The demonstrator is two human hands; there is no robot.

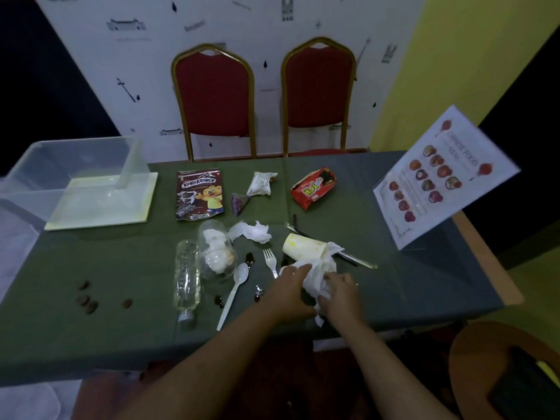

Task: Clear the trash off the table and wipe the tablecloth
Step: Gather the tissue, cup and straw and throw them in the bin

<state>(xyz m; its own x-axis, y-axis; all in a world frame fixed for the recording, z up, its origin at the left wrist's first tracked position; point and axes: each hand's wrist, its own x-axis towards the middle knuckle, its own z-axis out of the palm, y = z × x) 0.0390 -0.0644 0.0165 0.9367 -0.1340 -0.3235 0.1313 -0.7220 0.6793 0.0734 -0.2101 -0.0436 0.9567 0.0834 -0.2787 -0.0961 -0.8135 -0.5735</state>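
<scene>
Green tablecloth (121,268) – wrappers (313,187), bottle (187,277), cup (304,248), tissues (254,231), cutlery (235,291).

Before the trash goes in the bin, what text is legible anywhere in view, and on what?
"KOKO KRUNCH": brown cereal pouch.
"CHINESE FOOD" and "MENU", partly blurred: standing menu card.
Yellow non-Latin lettering: red snack wrapper, unreadable.
Small white wrapper: print too small.
Wall panel: words too faint.
</scene>
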